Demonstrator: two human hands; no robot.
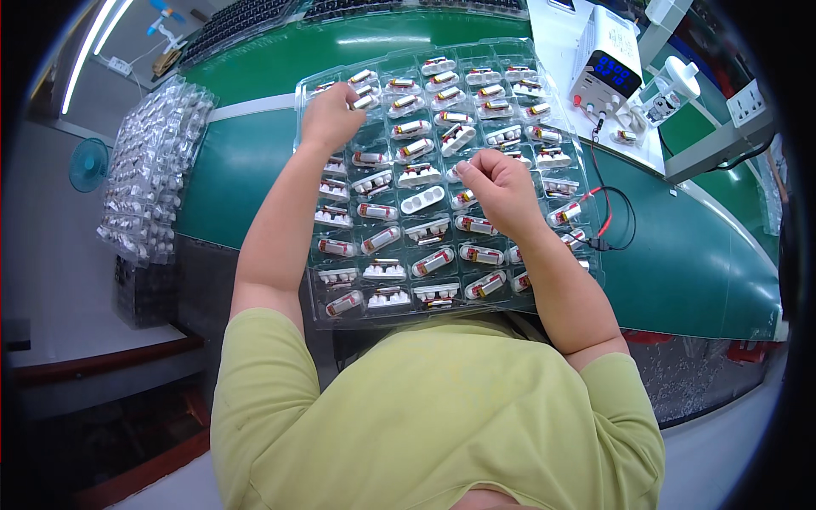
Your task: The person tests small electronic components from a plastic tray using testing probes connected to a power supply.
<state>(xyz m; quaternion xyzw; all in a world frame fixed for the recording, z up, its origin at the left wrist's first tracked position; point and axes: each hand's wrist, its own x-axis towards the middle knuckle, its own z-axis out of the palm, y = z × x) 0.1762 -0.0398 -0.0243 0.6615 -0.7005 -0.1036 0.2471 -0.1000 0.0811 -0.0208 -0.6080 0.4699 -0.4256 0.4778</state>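
A clear plastic tray (374, 313) with many compartments lies before me, filled with small white oblong modules (422, 200) that carry silver-and-red battery cells. Over its far left part my left hand (333, 117) is closed, fingertips at a white module (365, 103). My right hand (503, 189), fingers bent and pinched together, is over the middle right of the tray. A bit of a white module shows at its fingertips, mostly covered by the hand. Some modules lie cell side up, others on their edge or with the white side up.
Under the tray is a green bench top (680, 263). At the right stands a white power supply (609, 64) with a lit blue display; red and black leads (609, 223) run down to the tray's right edge. Stacked filled trays (157, 170) stand at the left, black trays (238, 30) at the back.
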